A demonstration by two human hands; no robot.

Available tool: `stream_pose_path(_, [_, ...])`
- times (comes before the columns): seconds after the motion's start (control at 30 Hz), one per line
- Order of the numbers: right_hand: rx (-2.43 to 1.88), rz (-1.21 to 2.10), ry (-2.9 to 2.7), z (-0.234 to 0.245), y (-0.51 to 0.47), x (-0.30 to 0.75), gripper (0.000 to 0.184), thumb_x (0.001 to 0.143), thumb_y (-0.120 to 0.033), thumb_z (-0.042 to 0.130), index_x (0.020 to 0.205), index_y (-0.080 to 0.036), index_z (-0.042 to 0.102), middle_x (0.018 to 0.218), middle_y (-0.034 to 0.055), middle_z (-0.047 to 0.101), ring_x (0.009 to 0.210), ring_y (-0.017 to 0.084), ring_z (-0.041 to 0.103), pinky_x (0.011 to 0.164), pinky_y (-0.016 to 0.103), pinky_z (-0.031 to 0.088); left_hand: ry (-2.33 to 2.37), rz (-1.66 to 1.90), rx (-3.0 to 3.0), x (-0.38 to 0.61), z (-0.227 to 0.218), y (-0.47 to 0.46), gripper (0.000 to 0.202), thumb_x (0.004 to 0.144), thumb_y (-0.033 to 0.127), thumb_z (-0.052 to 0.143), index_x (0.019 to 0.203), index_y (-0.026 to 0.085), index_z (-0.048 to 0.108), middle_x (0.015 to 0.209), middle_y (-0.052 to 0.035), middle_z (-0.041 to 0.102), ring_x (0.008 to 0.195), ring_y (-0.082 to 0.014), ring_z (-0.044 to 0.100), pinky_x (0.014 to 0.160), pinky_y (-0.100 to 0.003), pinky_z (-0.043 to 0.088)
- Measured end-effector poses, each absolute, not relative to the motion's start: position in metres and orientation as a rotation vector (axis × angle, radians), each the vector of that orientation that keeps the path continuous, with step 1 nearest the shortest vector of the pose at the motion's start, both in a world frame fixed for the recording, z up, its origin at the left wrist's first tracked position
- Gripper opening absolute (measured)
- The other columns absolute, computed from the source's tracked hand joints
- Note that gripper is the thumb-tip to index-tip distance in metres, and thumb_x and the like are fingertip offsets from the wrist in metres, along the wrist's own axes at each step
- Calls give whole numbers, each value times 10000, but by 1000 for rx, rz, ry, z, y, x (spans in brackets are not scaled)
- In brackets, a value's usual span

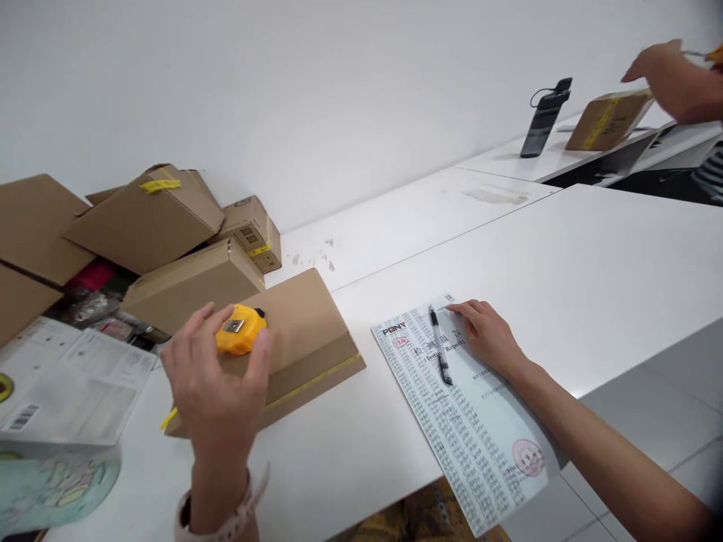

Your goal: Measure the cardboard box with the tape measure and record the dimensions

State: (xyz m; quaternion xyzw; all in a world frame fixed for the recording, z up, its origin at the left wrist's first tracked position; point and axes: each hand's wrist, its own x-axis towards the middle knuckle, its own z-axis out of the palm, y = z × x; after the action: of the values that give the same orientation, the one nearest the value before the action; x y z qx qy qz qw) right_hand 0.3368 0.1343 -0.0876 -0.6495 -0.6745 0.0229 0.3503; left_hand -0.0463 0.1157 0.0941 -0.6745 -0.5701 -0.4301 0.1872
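Left hand (218,388) closed about yellow tape measure (242,331) at carton (309,316); right hand (489,331) on report (486,425), grip unclear; pen (439,345) lies there; piled boxes (147,218) crowd carton; bottle (545,120) farther along.

Right of the flat brown cardboard box (308,316) lies a rectangular pale-blue paper sheet (480,433), a slim black plastic pen (440,346) on top.

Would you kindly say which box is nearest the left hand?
The flat box partly hidden by the left hand and tape measure; the other boxes sit farther off.
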Motion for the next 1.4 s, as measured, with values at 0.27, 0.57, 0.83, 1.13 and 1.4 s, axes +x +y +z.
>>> stream_pose_path(0.27, [-1657,103,-1692,-85,136,335,305,924,-215,428,976,-225,728,993,114,732,933,295,627,760,436,525,-2250,-1022,-1971,-80,88,142,604,838,537,655,1341,218,556,1395,-163,608,1265,-421,552,1054,-591,408])
stream_pose_path(0.57, [-1518,40,-1425,-26,102,295,327,981,-376,438,1100,-213,695,1115,161,684,925,297,630,733,430,498,-2049,-1830,-2026,-61,86,97,602,797,597,622,1264,241,492,1110,-89,688,985,-271,691,859,-389,551])
stream_pose_path(0.83, [-940,1616,-1418,80,69,193,658,939,-756,377,1056,-210,726,1001,119,712,800,221,607,659,350,506,-2115,-2482,-2671,-27,93,46,685,831,616,665,1328,195,454,831,-47,720,580,-149,586,533,-256,431])
stream_pose_path(1.13, [-799,1908,-1170,92,104,167,513,843,-725,602,737,-224,579,729,17,593,649,154,520,562,277,424,-2274,-2454,-2545,-75,101,50,700,763,615,694,1292,192,518,870,-64,729,554,-144,579,481,-238,380])
stream_pose_path(1.4, [-1099,1459,-1176,70,197,178,410,791,-588,701,723,-233,507,670,-10,519,587,133,443,517,278,386,-2485,-2339,-2259,-203,126,106,369,925,501,635,1003,140,648,800,-16,653,585,-113,552,488,-226,433])
